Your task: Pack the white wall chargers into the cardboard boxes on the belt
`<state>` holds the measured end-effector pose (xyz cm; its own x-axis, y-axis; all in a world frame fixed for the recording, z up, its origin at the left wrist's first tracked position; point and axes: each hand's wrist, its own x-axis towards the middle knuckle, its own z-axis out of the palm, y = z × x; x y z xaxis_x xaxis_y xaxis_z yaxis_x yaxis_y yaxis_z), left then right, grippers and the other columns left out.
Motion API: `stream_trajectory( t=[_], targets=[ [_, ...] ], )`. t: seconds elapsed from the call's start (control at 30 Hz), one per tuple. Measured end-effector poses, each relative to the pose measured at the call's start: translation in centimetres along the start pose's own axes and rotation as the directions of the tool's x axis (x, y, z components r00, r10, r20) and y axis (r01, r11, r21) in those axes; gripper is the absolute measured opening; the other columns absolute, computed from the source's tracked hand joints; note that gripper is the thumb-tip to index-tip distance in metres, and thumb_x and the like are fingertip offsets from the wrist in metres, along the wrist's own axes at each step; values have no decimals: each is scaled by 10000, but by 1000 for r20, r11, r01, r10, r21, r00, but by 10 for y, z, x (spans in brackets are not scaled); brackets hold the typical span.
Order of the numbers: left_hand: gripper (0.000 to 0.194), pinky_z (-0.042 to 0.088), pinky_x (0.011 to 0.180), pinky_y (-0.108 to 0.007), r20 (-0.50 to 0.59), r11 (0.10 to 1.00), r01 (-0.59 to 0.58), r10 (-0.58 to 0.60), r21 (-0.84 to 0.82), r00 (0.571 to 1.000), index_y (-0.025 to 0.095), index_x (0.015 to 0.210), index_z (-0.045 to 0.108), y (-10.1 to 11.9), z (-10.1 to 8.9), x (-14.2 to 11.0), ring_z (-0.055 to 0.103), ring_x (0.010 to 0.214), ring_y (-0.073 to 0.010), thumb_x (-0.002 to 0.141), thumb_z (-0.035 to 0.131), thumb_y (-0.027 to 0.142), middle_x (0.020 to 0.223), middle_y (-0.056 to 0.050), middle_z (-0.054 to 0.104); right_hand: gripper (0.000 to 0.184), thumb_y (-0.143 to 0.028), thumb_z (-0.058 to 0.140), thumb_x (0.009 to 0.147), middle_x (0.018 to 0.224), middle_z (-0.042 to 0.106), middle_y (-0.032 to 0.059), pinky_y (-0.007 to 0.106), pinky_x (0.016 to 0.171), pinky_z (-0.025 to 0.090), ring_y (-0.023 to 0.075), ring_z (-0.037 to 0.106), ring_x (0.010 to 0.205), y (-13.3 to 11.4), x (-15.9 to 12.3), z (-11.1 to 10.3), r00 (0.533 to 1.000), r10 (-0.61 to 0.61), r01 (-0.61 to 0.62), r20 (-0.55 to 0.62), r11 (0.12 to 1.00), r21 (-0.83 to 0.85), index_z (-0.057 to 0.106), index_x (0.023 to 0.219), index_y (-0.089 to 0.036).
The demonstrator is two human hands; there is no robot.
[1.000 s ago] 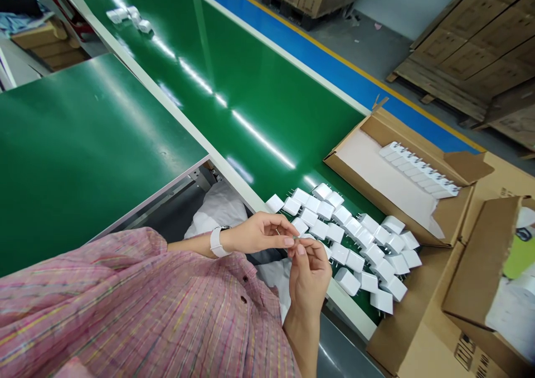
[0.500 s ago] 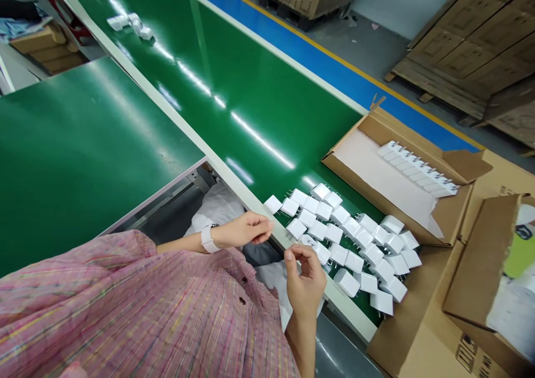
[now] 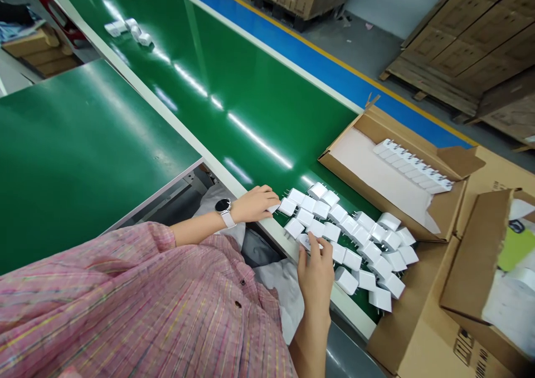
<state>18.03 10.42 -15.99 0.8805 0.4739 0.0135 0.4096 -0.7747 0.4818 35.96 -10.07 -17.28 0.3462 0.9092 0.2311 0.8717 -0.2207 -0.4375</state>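
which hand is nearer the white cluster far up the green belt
Left: the left hand is down the belt from the cluster, at the leftmost plug; the right hand is farther down, at the main pile.

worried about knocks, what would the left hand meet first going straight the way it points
First, likely the end plug partly under the left hand, then the neighbouring plug; how high the hand sits is unclear.
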Motion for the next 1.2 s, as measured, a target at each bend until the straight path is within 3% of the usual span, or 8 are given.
stream_trajectory(
  t=[0.1,0.3,0.53,0.6,0.77,0.93,1.07,1.2],
  targets=[
    [320,471,1015,-430,46,998,-53,51,40,998,193,1241,655,-10,2,9,553,1206,-313,935,719,258,1231,-115,701,407,-396,356,1080,1151,637,179,450,858,549,308,637,1058,-4,4,-3,1000,-9,9,-13,1000,27,621,1303,-184],
    [510,532,958,-378,-207,963,-15,-42,-267,977,202,1532,425,-30,1,-9,636,1036,-230,1054,553,325,1237,-109,619,360,-432,488,1058,981,636,116,359,737,526,208,598,737,-49,26,6,966,78,-39,-247,987,157,619,1247,-155],
    [515,555,890,-369,-136,919,-31,-25,-392,990,240,1550,424,-46,-6,-18,661,927,-208,1064,521,378,1147,-81,642,345,-265,433,1006,1124,626,158,404,834,551,258,642,937,-93,76,58,999,14,-2,-51,975,223,625,1271,-154],
    [560,544,936,-374,-83,932,-40,11,-360,996,232,1547,434,-46,-12,-16,674,1019,-227,1035,568,416,1262,-115,638,378,-261,458,978,1154,619,173,432,879,540,299,630,1057,-89,69,53,996,39,-24,-83,985,172,622,1301,-153],
    [837,480,1069,-485,-74,996,46,-52,-79,996,227,1508,477,-15,-16,3,537,1330,-378,827,797,594,1516,-177,505,436,-458,520,977,1067,640,203,426,714,472,384,606,1024,-69,27,28,911,329,-351,-248,935,-49,632,1279,-164],
    [543,518,856,-426,-2,966,196,-199,170,980,227,1327,583,26,1,27,594,1153,-362,880,802,445,1358,-169,588,516,-501,421,1013,964,704,213,391,632,398,381,637,918,-61,15,27,922,373,-385,-103,913,-137,609,1323,-133],
    [315,447,763,-349,42,964,114,-128,242,991,233,1177,634,23,3,33,600,1045,-295,944,747,414,1180,-110,683,566,-519,398,1009,813,716,130,347,611,377,301,648,714,-59,20,22,899,430,-433,-90,901,-16,609,1336,-108],
    [301,396,715,-326,82,969,27,-49,245,995,238,1147,657,12,-2,35,599,1010,-264,939,758,430,1170,-76,716,534,-535,429,980,689,687,74,332,633,392,271,635,663,-56,30,17,915,402,-395,-25,909,130,689,1198,-123]
  ],
)
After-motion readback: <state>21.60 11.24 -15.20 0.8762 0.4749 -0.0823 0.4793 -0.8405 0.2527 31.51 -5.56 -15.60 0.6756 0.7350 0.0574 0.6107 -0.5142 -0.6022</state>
